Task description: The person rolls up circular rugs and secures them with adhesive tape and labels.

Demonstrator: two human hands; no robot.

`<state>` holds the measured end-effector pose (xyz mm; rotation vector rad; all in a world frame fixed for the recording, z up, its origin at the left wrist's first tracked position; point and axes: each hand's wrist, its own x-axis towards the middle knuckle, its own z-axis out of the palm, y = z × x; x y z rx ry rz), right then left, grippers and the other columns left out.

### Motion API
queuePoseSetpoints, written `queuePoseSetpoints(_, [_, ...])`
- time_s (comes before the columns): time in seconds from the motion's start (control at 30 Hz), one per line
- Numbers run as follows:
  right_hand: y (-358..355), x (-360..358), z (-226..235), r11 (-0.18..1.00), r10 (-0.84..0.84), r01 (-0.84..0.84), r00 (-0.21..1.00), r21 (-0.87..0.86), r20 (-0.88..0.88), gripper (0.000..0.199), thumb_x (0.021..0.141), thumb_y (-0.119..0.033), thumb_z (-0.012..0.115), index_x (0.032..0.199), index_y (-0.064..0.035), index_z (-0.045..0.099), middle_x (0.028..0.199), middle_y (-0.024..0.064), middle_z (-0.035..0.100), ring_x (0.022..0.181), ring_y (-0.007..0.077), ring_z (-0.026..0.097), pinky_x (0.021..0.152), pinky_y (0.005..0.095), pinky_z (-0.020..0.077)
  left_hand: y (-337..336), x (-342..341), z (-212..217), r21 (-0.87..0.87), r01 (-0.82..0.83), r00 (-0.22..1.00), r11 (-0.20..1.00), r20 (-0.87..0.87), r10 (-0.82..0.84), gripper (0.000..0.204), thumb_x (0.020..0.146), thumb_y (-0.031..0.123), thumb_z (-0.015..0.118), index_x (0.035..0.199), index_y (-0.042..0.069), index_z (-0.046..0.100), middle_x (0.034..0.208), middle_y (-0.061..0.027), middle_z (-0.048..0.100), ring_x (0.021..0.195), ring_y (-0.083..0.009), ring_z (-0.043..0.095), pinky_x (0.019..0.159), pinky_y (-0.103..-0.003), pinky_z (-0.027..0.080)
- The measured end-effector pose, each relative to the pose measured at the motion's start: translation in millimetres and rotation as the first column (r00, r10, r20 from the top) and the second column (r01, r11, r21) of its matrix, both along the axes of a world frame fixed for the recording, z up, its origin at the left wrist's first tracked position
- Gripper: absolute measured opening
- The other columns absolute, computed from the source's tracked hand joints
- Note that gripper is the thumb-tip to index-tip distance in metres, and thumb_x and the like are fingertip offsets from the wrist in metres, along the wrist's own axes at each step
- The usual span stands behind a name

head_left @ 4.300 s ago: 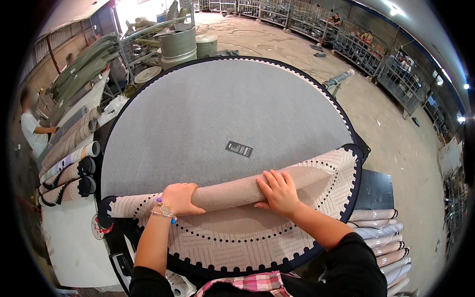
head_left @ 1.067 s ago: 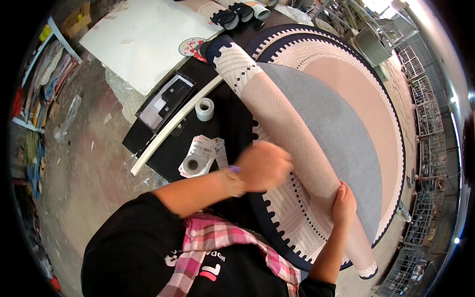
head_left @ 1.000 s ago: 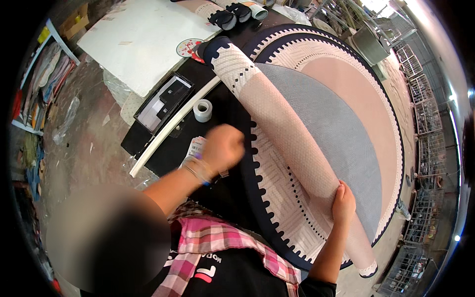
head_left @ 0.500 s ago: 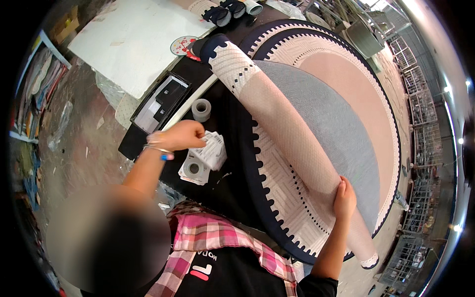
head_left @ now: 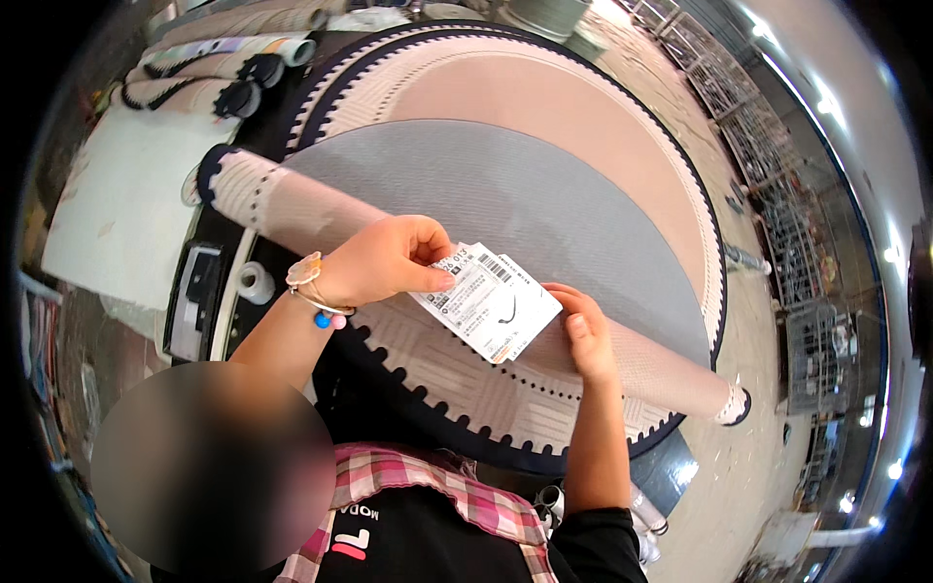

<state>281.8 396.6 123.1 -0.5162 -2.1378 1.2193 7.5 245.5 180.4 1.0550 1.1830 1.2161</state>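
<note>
A round rug with a beige face, grey backing and a dark toothed border lies on the table, its near part rolled into a long tube. My left hand holds white paper labels with a barcode and black print above the roll. My right hand rests on the rolled part and touches the labels' right edge. A beaded bracelet sits on my left wrist.
A tape roll and a black device lie at the table's left edge. Rolled rugs are stacked at the far left beside a white sheet. Metal racks line the concrete floor on the right.
My left hand went to the left table edge, took the paper labels there and brought them over the roll. My right hand stayed on the rolled rug.
</note>
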Motion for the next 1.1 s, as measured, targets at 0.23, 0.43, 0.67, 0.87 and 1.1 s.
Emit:
queuePoseSetpoints(0.23, [-7.7, -1.3, 7.2, 0.995, -0.095, 0.095, 0.992, 0.000, 0.087, 0.019, 0.087, -0.020, 0.058, 0.089, -0.0016, 0.065, 0.090, 0.0074, 0.066, 0.085, 0.0230, 0.058, 0.083, 0.0366, 0.0405, 43.9, 19.5, -9.1, -0.062, 0.064, 0.996, 0.996, -0.065, -0.068, 0.036, 0.079, 0.000, 0.063, 0.113, -0.006, 0.051, 0.098, -0.0102, 0.060, 0.089, -0.0122, 0.057, 0.079, -0.026, 0.047])
queuePoseSetpoints(0.43, [-4.8, -9.6, 14.1, 0.998, -0.062, 0.060, 0.995, 0.027, 0.073, 0.021, 0.084, -0.018, 0.059, 0.088, 0.0018, 0.064, 0.093, 0.0121, 0.064, 0.085, 0.0253, 0.059, 0.078, 0.0349, 0.0449, -5.3, -17.5, -3.5, -0.042, 0.038, 0.975, 0.998, -0.215, -0.046, 0.046, 0.076, -0.004, 0.060, 0.120, -0.005, 0.049, 0.100, -0.0106, 0.062, 0.089, -0.0124, 0.058, 0.079, -0.026, 0.047])
queuePoseSetpoints(0.67, [-8.9, -12.2, 14.0, 0.996, -0.079, 0.072, 0.987, 0.052, 0.137, 0.024, 0.079, -0.022, 0.067, 0.089, -0.0006, 0.064, 0.097, 0.0111, 0.061, 0.088, 0.0223, 0.059, 0.077, 0.0314, 0.0457, -172.2, -121.8, -44.4, -0.444, -0.332, 0.781, 0.832, -0.625, -0.022, 0.023, 0.071, 0.002, 0.064, 0.093, -0.004, 0.064, 0.079, -0.0076, 0.066, 0.070, -0.0116, 0.058, 0.065, -0.028, 0.047])
queuePoseSetpoints(0.87, [-16.8, -11.0, 15.3, 0.992, -0.121, 0.113, 0.977, 0.053, 0.176, 0.021, 0.079, -0.018, 0.067, 0.089, 0.0000, 0.064, 0.100, 0.0098, 0.060, 0.090, 0.0214, 0.057, 0.079, 0.0313, 0.0449, -206.4, -124.9, -111.1, -0.259, -0.541, 0.419, 0.800, -0.908, -0.011, 0.024, 0.082, 0.013, 0.053, 0.097, -0.003, 0.062, 0.088, -0.0191, 0.065, 0.081, -0.0327, 0.062, 0.075, -0.037, 0.048])
queuePoseSetpoints(1.1, [-12.1, -17.8, 12.4, 0.893, -0.381, 0.434, 0.871, -0.123, 0.310, 0.022, 0.083, -0.021, 0.063, 0.093, -0.0011, 0.064, 0.092, 0.0089, 0.064, 0.085, 0.0201, 0.059, 0.078, 0.0288, 0.0448, -206.0, -122.1, -54.0, -0.305, -0.454, 0.665, 0.837, -0.742, 0.090, 0.023, 0.086, 0.010, 0.053, 0.103, -0.003, 0.060, 0.092, -0.0122, 0.063, 0.086, -0.0205, 0.060, 0.078, -0.031, 0.047])
